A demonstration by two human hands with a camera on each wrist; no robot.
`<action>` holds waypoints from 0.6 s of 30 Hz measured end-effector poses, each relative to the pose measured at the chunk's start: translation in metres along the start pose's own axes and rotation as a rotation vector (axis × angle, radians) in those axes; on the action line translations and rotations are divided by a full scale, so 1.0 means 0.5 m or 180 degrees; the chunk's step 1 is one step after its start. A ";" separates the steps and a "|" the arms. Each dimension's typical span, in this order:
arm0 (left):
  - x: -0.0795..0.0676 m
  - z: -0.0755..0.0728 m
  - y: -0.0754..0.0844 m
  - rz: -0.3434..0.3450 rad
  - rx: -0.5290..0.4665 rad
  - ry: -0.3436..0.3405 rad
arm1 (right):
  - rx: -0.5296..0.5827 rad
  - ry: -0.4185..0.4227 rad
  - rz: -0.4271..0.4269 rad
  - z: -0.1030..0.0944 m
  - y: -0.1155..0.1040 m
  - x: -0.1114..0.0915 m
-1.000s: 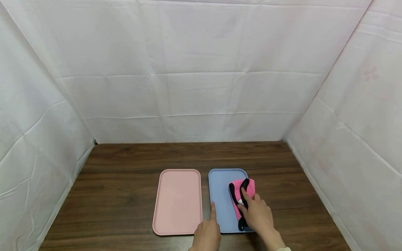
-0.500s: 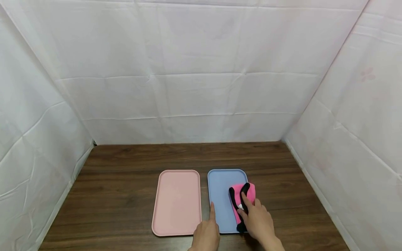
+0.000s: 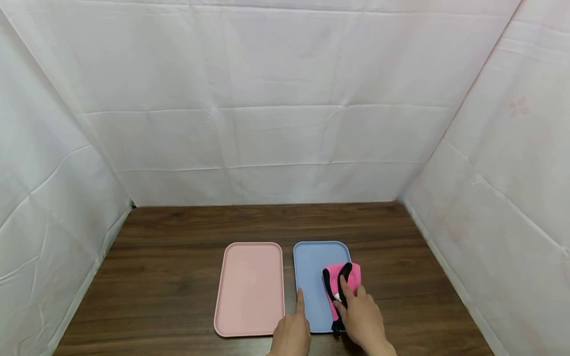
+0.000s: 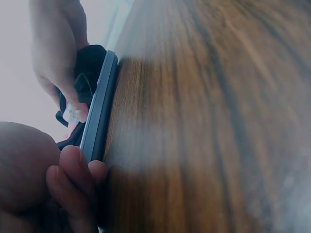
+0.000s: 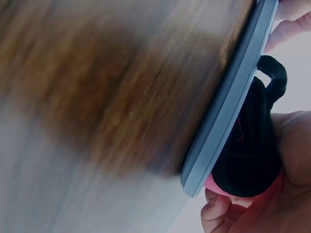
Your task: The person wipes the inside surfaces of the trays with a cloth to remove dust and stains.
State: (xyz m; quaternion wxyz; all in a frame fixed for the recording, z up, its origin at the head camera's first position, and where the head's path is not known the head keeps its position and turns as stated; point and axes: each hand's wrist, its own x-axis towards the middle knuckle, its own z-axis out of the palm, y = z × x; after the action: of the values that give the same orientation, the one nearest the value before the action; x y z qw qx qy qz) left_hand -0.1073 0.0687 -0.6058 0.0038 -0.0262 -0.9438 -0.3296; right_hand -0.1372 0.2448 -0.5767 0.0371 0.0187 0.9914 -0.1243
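In the head view a folded pink cloth with black edging and a small white tag [image 3: 355,278] lies over the right side of a blue tray [image 3: 313,269]. My right hand [image 3: 366,319] grips this cloth, index finger along its black strip and thumb near the tag. A black loop [image 5: 274,73] of the cloth shows in the right wrist view. My left hand [image 3: 291,335] is at the tray's left edge, its index finger straight against the rim and the others curled. In the left wrist view several left fingertips [image 4: 73,162] lie beside the tray's side [image 4: 99,114].
A pink tray [image 3: 250,289] lies left of the blue one, with a narrow gap between. Both are on a dark wooden table [image 3: 169,277]. White cloth walls [image 3: 276,133] enclose the table at the back and both sides.
My right hand and the pink cloth have shifted slightly toward me, and the black end of the cloth has drawn nearer the tray's front edge. The left hand stays at the tray.
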 end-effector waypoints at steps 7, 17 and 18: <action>0.001 0.002 -0.002 0.0026 -0.0004 -0.0048 | 0.0044 0.0081 -0.0029 0.006 -0.011 -0.006; -0.001 0.000 0.000 0.0053 0.0033 0.0009 | 0.0038 0.0037 0.0107 0.019 -0.027 -0.005; -0.001 -0.001 0.001 0.0052 0.0040 0.0007 | 0.0042 0.0025 0.0131 0.020 -0.029 -0.005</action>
State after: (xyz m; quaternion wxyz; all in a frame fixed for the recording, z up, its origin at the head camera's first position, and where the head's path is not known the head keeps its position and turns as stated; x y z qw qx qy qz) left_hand -0.1067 0.0687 -0.6053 0.0078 -0.0336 -0.9456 -0.3236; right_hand -0.1345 0.2283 -0.5826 0.0357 0.0398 0.9901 -0.1300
